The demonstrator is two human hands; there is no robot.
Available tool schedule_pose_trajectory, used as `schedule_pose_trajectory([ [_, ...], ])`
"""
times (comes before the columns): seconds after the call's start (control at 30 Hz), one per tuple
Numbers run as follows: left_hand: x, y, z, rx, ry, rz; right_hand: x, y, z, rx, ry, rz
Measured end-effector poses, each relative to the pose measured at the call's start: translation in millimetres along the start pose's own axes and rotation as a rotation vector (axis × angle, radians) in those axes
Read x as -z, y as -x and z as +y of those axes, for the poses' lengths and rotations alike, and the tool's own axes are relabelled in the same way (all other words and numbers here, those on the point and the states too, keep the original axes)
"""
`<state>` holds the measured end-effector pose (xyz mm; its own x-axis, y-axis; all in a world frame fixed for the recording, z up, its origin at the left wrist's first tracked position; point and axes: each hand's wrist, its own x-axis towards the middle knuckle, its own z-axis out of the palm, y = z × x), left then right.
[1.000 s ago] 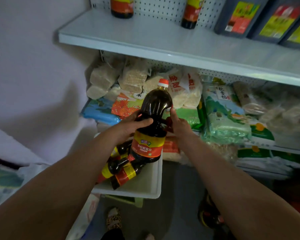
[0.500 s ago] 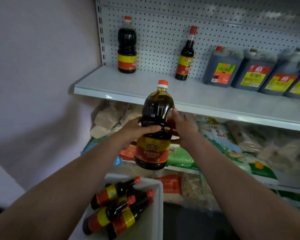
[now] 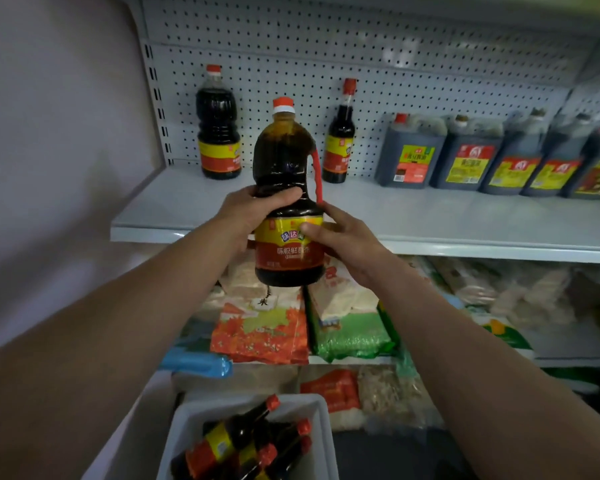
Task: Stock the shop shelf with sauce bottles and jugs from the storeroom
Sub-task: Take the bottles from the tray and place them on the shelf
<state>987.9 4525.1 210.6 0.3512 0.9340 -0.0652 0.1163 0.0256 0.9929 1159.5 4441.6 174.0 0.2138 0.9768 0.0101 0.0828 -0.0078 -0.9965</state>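
Note:
I hold a large dark sauce bottle [image 3: 284, 174] with an orange cap, red handle and yellow-red label upright in front of the white shelf [image 3: 430, 220]. My left hand [image 3: 253, 209] grips its waist from the left. My right hand [image 3: 343, 237] holds the label from the right, thumb across the front. On the shelf stand a matching big bottle [image 3: 218, 133], a slim bottle [image 3: 340, 140] and several dark jugs [image 3: 492, 157]. Below, a white bin [image 3: 187, 424] holds several slim sauce bottles [image 3: 250, 441] lying down.
A perforated back panel [image 3: 326, 64] rises behind the shelf and a plain wall [image 3: 49, 133] closes the left side. The lower shelves are packed with bagged rice and grain [image 3: 326, 317]. Bare shelf surface lies between the big bottle and the slim bottle.
The bottle has risen from the bin up to shelf height, and my view has tilted upward. My right thumb now lies across the label.

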Motion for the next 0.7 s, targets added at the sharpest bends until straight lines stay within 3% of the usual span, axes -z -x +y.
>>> schedule_pose_trajectory([
  [0.2,-5.2,-43.1,10.8,-0.126,-0.050,-0.046,9.4,-40.4,-1.3,0.118,-0.054,0.075],
  [0.57,-7.9,-133.5,-3.0,-0.207,-0.117,0.045,26.2,-142.2,20.5,0.152,-0.203,-0.062],
  [0.7,-4.3,-158.8,-14.9,-0.283,-0.127,0.002,26.5,-174.6,31.7,0.203,-0.153,-0.090],
])
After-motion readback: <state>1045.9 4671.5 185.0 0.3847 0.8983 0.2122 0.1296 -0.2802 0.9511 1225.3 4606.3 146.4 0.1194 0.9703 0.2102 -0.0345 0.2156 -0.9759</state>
